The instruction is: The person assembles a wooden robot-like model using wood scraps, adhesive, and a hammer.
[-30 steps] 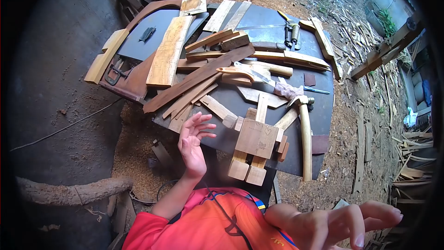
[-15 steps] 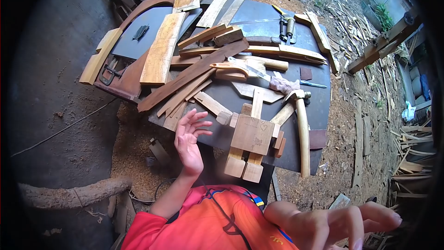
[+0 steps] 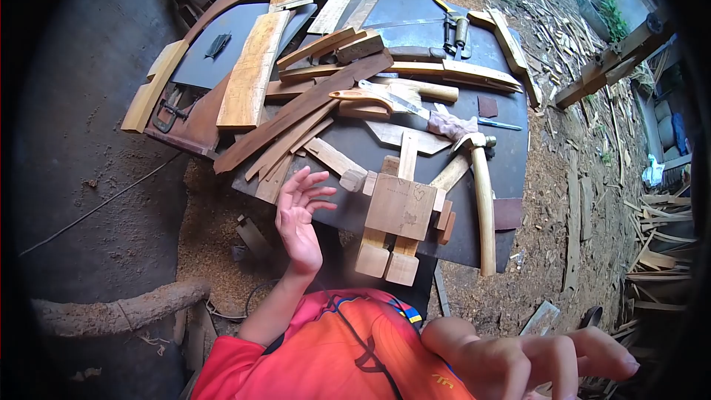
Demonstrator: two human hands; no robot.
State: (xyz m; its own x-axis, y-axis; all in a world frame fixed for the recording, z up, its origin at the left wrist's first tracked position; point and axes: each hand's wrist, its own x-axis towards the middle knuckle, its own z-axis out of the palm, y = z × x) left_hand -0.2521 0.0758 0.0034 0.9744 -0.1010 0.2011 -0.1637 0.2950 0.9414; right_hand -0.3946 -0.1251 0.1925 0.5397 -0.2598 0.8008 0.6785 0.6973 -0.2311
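My left hand point(image 3: 300, 218) is raised at the table's near edge, palm up, fingers spread and holding nothing. Just right of it, an assembly of wooden blocks point(image 3: 401, 209) lies on the dark tabletop, apart from the hand. It has a square body block, with two smaller blocks point(image 3: 386, 263) jutting over the near edge. A claw hammer point(image 3: 485, 211) rests to its right, handle pointing towards me. My right hand point(image 3: 552, 367) looms large at the lower right, close to the camera. Its fingers are apart and bent, with nothing visible in them; the frame's bottom edge cuts it off.
Loose wooden strips point(image 3: 315, 107) and a wide board point(image 3: 253, 70) cover the table's left side. Behind the assembly are a crumpled cloth point(image 3: 452, 124), a blue pen point(image 3: 500, 124) and sandpaper point(image 3: 508, 213). A C-clamp point(image 3: 170, 115) grips the left edge. A wooden post point(image 3: 611, 67) stands at right.
The table and everything on it have shifted slightly up and left in view, as the camera has turned a little. Both hands keep nearly the same pose.
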